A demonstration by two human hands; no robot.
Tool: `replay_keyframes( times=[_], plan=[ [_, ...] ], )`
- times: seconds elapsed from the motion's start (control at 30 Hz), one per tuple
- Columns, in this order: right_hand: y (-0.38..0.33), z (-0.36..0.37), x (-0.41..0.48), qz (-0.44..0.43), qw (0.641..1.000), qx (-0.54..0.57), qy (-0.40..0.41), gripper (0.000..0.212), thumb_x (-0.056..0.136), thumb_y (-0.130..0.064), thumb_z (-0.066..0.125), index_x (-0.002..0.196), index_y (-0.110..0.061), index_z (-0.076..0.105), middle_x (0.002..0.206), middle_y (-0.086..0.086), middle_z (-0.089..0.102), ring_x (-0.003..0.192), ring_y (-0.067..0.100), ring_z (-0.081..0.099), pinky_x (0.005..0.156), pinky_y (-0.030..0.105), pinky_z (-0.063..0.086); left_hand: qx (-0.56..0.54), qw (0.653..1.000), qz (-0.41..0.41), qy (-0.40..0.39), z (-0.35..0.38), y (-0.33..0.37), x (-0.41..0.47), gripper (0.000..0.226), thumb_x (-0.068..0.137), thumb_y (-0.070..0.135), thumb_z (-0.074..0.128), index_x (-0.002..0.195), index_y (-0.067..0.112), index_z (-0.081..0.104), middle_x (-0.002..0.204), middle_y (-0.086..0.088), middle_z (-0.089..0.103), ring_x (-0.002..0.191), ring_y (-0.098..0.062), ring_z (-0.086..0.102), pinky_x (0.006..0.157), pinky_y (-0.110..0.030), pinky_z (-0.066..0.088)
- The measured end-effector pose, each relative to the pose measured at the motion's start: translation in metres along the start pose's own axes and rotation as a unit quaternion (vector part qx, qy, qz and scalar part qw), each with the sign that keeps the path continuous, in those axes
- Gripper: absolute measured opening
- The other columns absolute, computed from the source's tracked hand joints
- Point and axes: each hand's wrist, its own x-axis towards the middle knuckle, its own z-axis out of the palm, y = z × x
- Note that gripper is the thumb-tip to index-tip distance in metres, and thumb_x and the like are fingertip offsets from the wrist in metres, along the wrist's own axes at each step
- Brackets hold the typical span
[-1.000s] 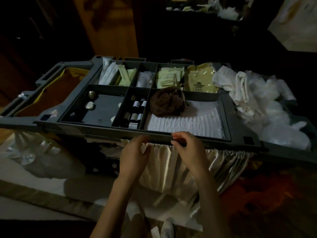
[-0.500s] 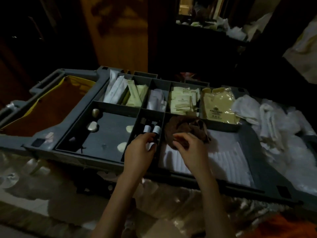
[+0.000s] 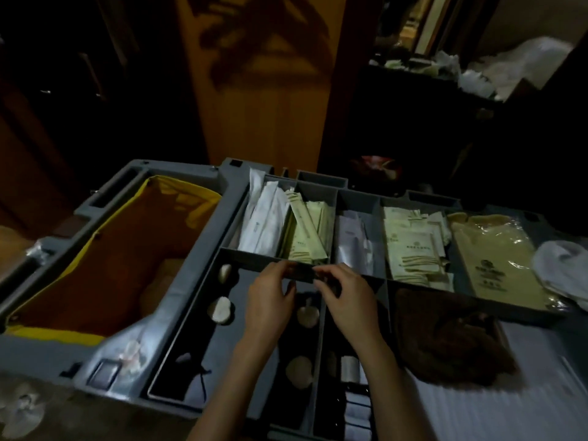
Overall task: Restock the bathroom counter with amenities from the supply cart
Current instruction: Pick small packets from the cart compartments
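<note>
Mid-frame, the left hand (image 3: 270, 302) and right hand (image 3: 348, 302) are curled over the cart tray (image 3: 191, 291), their hold indiscernible; restocking is judged barely begun

The left forearm (image 3: 241, 374) and right forearm (image 3: 377, 367) are rising bare from the bottom edge and angling slightly toward each other. Both wrists are running straight on from the arms, neither one bending sharply. The left hand (image 3: 270, 302) and right hand (image 3: 348, 302) are lying side by side with their backs facing up, close together, with a narrow gap between them. The fingers (image 3: 280, 270) of each hand are curling forward and inward, so that the tips of the two hands are nearly meeting at the far end. Whether those tips are pinching anything is too dim to tell.
</note>
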Motion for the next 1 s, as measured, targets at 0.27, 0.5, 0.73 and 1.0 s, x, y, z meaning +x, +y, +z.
replay_keyframes(
  times=[0.27, 0.5, 0.73, 1.0],
  plan=[
    [0.036, 0.003, 0.009, 0.057, 0.987, -0.011, 0.149, 0.014, 0.088, -0.013, 0.069, 0.102, -0.015, 0.071, 0.092, -0.006, 0.066, 0.085, 0.009, 0.062, 0.074, 0.025, 0.052, -0.006, 0.991, 0.132, -0.018, 0.032, 0.007, 0.037, 0.041, 0.076, 0.000, 0.061, 0.113, 0.017, 0.066, 0.104, 0.000, 0.064, 0.095, -0.019, 0.059, 0.073, -0.024, 0.047],
    [0.044, 0.000, 0.008, 0.052, 0.982, -0.050, 0.175, 0.010, 0.087, -0.019, 0.067, 0.095, -0.018, 0.072, 0.090, -0.008, 0.068, 0.086, 0.003, 0.055, 0.075, 0.007, 0.039, -0.089, 0.986, 0.130, -0.054, 0.052, 0.009, 0.045, 0.036, 0.083, 0.002, 0.062, 0.114, 0.018, 0.065, 0.105, 0.004, 0.064, 0.093, -0.011, 0.062, 0.078, -0.021, 0.049],
    [0.040, -0.001, 0.010, 0.062, 0.977, -0.052, 0.199, 0.011, 0.086, -0.013, 0.071, 0.095, -0.018, 0.072, 0.086, -0.013, 0.063, 0.083, 0.002, 0.055, 0.074, 0.010, 0.040, -0.107, 0.985, 0.121, -0.056, 0.048, 0.011, 0.044, 0.035, 0.083, 0.001, 0.061, 0.114, 0.017, 0.066, 0.105, 0.003, 0.065, 0.093, -0.011, 0.061, 0.078, -0.022, 0.049],
    [0.031, -0.016, 0.038, 0.098, 0.977, -0.056, 0.179, 0.024, 0.094, -0.004, 0.056, 0.114, -0.011, 0.067, 0.109, 0.003, 0.069, 0.097, 0.016, 0.063, 0.080, 0.018, 0.045, -0.118, 0.980, 0.132, -0.092, 0.043, 0.006, 0.049, 0.044, 0.078, -0.004, 0.062, 0.116, 0.017, 0.065, 0.107, 0.004, 0.063, 0.095, -0.008, 0.060, 0.081, -0.016, 0.047]
  ],
)
